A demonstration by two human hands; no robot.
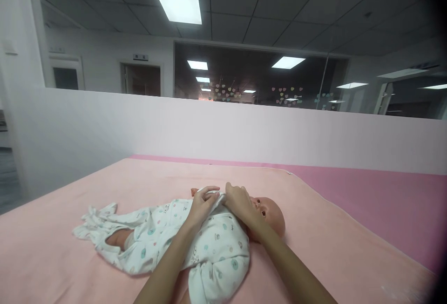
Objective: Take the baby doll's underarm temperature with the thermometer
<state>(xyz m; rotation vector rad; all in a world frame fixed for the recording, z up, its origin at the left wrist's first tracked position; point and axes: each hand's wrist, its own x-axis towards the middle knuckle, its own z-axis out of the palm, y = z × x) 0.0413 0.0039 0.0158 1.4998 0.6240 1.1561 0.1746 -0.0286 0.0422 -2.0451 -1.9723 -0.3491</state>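
Forearms rise from six o'clock and meet over a doll (271, 212) that lies on its back across my view, head toward three o'clock, legs toward nine; a loose sleeve (213, 280) of its printed suit (157, 229) flops nearest me, between the two arms. My reading is that the left hand (203, 204) is pinched shut on the white collar (218, 197) at the doll's neck; the right hand (240, 203), just at its three o'clock, curls onto the same edge, its wrist lying over the chin. One bare leg (118, 238) shows at nine o'clock where the suit gapes. All of this rests on a peach blanket (63, 257); a pink mat (377, 197) runs past it toward two o'clock; at twelve, a pale partition (244, 127), then a dark window (258, 80).

I judge the thin collar could slip from either pinch if the hands pull apart unevenly; the right wrist could also roll the head sideways, and my left forearm may trap that sleeve.
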